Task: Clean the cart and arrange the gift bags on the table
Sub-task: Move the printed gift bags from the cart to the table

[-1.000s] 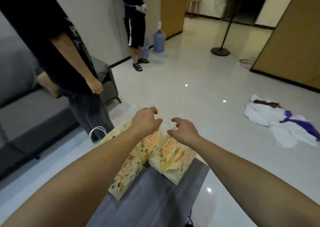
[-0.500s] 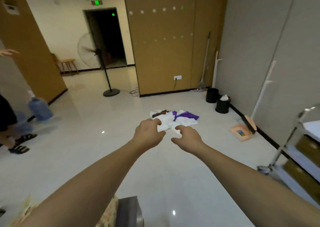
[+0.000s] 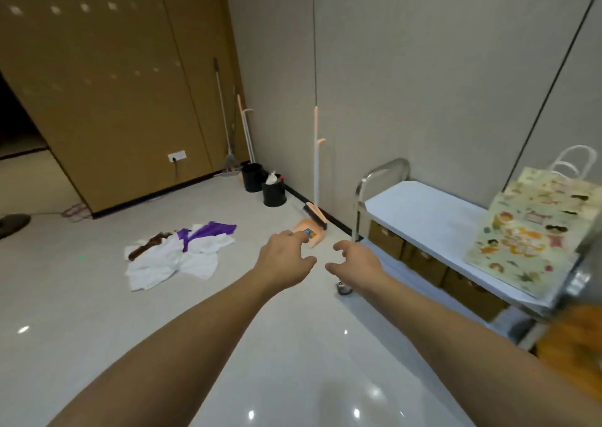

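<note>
On the white top shelf of the metal cart (image 3: 384,172) by the grey wall lie the gift bags (image 3: 527,231), in a flat pile at the near end. They look like thin paper with cartoon pictures, so they are likely very light and a bit stiff, and they could crease or tear if squeezed hard. White loop handles (image 3: 573,161) stick up at the back (probably the best place to take hold). The cart top looks smooth and hard, with shiny round bars, and brown boxes (image 3: 420,260) sit on the shelf below. The left hand (image 3: 283,260) and right hand (image 3: 361,263) reach out over the glossy floor (image 3: 97,312), well apart from the bags. The fingers of both are loosely spread and hold nothing.
</note>
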Motion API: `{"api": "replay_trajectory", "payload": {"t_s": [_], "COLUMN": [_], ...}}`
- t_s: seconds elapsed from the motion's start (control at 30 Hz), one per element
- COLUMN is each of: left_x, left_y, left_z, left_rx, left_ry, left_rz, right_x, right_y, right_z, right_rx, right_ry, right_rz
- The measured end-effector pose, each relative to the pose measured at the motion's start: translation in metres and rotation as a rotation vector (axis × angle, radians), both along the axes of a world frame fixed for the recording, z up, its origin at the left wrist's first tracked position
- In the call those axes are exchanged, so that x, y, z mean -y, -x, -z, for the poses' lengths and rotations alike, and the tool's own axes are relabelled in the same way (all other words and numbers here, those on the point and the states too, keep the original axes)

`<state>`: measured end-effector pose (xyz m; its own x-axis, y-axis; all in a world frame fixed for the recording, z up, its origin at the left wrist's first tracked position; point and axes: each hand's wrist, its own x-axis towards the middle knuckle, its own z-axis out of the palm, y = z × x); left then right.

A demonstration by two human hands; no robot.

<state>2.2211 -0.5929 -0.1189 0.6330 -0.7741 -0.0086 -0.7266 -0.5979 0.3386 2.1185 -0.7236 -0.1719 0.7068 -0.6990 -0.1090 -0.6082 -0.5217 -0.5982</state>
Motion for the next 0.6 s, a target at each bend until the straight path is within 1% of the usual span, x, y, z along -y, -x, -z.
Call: {"api": "replay_trajectory", "payload": {"t_s": [0.13, 0.3, 0.4, 0.53, 0.6], "left_x": [0.085, 0.183, 0.241, 0.314, 0.341], "left_y": [0.025, 0.059, 0.077, 0.099, 0.106], "left_z": [0.006, 0.014, 0.013, -0.002, -0.012], "left_rx": [-0.022, -0.075, -0.061, -0.067, -0.064], "left_ry": [0.0, -0.004, -0.027, 0.043, 0.047], "left_rz": [0.162, 0.385, 0.534, 0.706, 0.802], "right_x": [0.065, 0.123, 0.156, 0.202, 0.219], "right_y": [0.042, 0.099, 0.132, 0.172, 0.184], "right_z": [0.003, 0.01, 0.01, 0.002, -0.007], "right_rx": [0.019, 0.006, -0.023, -0.012, 0.0], "right_ry": [-0.027, -0.064, -0.07, -0.029, -0.025], "right_rz": [0.12, 0.284, 0.443, 0.686, 0.795]}}
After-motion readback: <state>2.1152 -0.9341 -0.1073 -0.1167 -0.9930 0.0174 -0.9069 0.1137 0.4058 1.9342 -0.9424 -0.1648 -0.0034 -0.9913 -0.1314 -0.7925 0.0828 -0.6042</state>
